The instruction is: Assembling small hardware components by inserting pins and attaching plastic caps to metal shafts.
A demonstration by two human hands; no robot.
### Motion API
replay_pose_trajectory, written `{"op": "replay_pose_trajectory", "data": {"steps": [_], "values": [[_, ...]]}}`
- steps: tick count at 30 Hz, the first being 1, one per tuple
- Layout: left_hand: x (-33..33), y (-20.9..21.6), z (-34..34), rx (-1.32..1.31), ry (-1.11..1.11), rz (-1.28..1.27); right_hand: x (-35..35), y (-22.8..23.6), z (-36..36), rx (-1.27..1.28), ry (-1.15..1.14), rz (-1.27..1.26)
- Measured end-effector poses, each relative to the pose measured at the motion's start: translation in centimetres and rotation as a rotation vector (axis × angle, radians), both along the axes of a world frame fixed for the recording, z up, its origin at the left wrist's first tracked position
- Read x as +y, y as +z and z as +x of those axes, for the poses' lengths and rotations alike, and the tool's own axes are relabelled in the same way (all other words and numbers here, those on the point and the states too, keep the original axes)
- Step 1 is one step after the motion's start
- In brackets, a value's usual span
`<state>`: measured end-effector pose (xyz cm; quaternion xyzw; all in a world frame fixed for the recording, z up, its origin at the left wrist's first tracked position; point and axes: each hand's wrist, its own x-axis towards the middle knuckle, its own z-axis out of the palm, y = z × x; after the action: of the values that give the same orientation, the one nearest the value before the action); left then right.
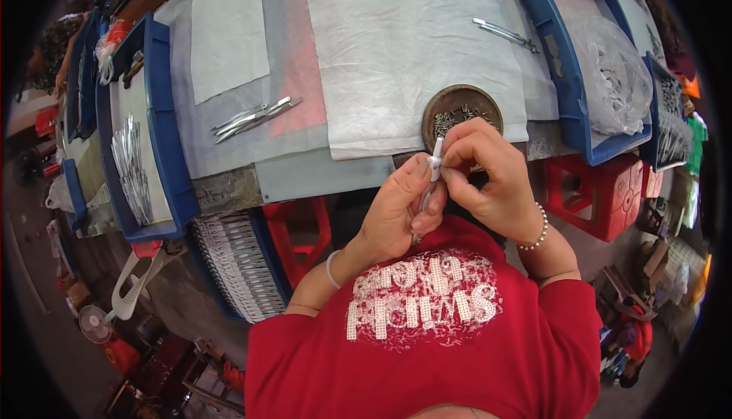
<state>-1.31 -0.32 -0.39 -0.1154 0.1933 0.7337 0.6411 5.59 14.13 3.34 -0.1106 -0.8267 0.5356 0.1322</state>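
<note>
Jointly, left hand (398, 209), right hand (489, 179) pinch slim pale piece (435, 162) (partly finger-hidden).

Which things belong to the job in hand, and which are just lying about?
Likely in the job:
metal tool, held between left hand and right hand
brown bowl with small metal parts
loose metal tools, probably

Likely just lying about:
electric fan, left
red stool, right
</note>
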Motion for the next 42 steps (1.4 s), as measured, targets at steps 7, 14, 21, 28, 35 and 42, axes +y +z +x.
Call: {"op": "replay_pose_trajectory", "data": {"steps": [7,14,21,28,35,42], "values": [[-0.1,-0.3,0.1,0.036,-0.024,0.009,0.6,-1.4,0.4,-0.178,0.042,-0.878],[-0.6,-0.4,0.6,0.0,-0.099,0.109,1.2,-1.0,1.0,-0.145,0.268,-0.594],[-0.4,-0.8,1.1,-0.134,-0.036,0.065,0.4,-2.3,0.7,-0.261,0.07,-0.922],[-0.5,-1.3,0.2,-0.197,-0.064,0.137,1.1,-2.2,-1.8,0.005,-0.159,-1.058],[-1.1,-0.9,-1.6,-0.244,-0.056,0.053,2.5,-0.3,-2.3,-0.094,0.064,-0.313],[-1.6,-0.8,-3.0,-0.268,-0.121,-0.049,1.5,3.6,-4.3,0.053,0.599,0.59]]}}
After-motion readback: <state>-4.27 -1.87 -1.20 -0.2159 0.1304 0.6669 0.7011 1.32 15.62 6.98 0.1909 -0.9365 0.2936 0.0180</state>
